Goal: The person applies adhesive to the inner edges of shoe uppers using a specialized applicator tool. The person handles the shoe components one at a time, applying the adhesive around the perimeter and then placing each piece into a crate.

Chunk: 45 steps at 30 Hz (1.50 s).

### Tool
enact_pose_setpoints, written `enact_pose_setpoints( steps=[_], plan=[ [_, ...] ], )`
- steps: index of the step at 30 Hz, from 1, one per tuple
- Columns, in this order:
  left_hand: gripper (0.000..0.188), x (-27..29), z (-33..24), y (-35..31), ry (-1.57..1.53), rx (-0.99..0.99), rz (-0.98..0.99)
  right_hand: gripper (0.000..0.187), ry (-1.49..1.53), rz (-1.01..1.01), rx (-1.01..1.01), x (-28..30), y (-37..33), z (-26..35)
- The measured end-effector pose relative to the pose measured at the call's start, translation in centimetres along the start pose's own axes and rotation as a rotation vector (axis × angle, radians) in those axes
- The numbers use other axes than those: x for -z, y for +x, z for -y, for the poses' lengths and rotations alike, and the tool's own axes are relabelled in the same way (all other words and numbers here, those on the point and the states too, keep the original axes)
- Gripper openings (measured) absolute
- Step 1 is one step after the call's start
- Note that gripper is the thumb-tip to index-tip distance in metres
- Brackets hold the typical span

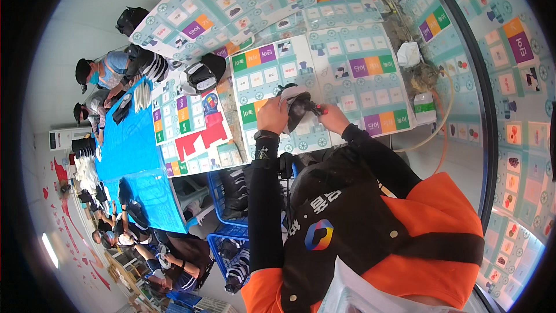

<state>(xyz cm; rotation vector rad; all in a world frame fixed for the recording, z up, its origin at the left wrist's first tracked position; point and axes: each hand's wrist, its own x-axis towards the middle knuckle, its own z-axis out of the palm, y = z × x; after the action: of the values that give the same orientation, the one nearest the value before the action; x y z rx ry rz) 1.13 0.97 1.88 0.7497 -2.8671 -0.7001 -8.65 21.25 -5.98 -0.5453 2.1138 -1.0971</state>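
Observation:
Over the near part of the sheet-covered table point(315, 134), my left hand point(272, 117) is closed around what looks like a dark shoe point(299, 108) with a pale grey edge. Close on its right, my right hand point(334, 120) grips a small black-and-red tool point(318, 108). The tool's tip points at the shoe, but whether they touch I cannot tell. Part of the shoe is hidden behind my left fingers. A black and white item point(205, 74), also shoe-like, rests at the table's far left.
Blue baskets point(215, 197) with dark and striped shoes stand below the table's near left edge. A blue-covered table point(130, 145) runs along the left, with several people working around it. At the right lie a white crumpled bag point(409, 54) and a pale hose point(449, 101). A dark frame point(483, 98) rises beyond.

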Motion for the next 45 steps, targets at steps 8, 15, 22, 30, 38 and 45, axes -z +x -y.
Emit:
enact_pose_setpoints(
  steps=[8,15,22,30,38,45],
  plan=[
    [0.036,0.1,1.1,-1.4,-0.050,0.017,-0.050,0.028,0.026,0.146,0.011,-0.6,-0.3,0.4],
    [0.038,0.3,1.8,-1.9,-0.044,0.050,-0.038,0.027,0.009,0.245,0.004,-0.7,-1.1,0.1],
    [0.027,0.0,1.4,-1.6,-0.044,0.042,-0.062,0.028,0.012,0.301,-0.011,-0.8,-2.0,0.2],
    [0.028,-0.2,1.3,-1.2,-0.024,0.040,-0.047,0.024,-0.084,-0.063,0.045,-1.0,-2.4,0.1],
    [0.032,-0.7,0.4,-0.4,-0.008,0.020,-0.023,0.023,-0.180,-0.112,0.063,-0.4,-2.0,0.1],
    [0.028,-0.5,-0.4,-0.4,0.010,0.041,-0.010,0.023,-0.182,-0.033,0.099,0.6,-1.6,-0.1]
  ],
)
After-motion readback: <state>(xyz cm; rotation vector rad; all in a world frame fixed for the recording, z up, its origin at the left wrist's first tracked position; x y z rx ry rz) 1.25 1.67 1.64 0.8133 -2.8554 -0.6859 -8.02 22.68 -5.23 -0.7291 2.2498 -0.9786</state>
